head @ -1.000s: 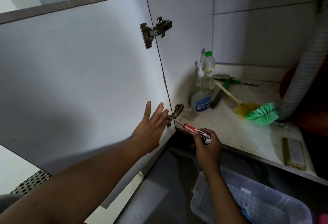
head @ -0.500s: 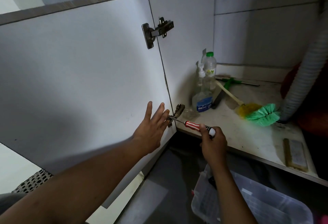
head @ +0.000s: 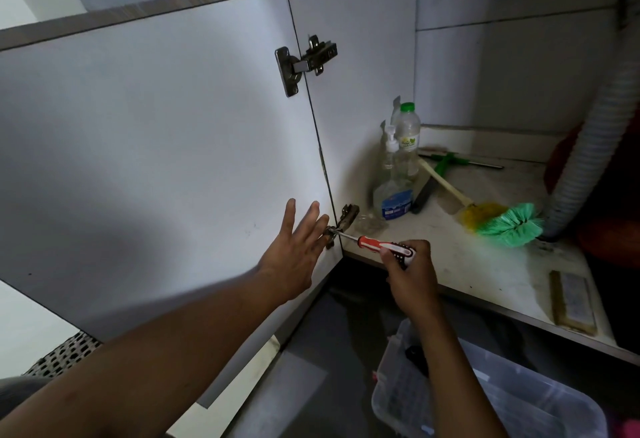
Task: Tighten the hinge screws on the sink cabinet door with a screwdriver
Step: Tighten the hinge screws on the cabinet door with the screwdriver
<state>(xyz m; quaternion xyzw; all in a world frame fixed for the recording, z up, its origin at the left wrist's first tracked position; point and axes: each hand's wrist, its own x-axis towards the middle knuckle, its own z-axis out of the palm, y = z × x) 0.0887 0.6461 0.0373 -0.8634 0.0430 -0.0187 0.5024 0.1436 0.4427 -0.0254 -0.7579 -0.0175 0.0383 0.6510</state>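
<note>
The white cabinet door (head: 156, 146) stands open, its inner face toward me. My left hand (head: 298, 247) lies flat against the door with straight fingers, just left of the lower hinge (head: 341, 224). My right hand (head: 410, 271) grips the handle of a red, white and black screwdriver (head: 381, 247). The screwdriver's metal tip meets the lower hinge on the door side. The upper hinge (head: 306, 63) is a metal plate and arm joining the door to the cabinet side wall.
On the cabinet floor (head: 485, 264) stand a spray bottle (head: 394, 191) and a green-capped bottle (head: 408, 136), with a green-and-yellow brush (head: 498, 222), a squeegee (head: 450, 162) and a block (head: 573, 302). A corrugated drain hose (head: 595, 146) descends at right. A clear plastic bin (head: 485, 403) sits below.
My right hand has turned on the screwdriver handle, its grip shifting round. My left hand and the door stay in place. The view has drifted slightly.
</note>
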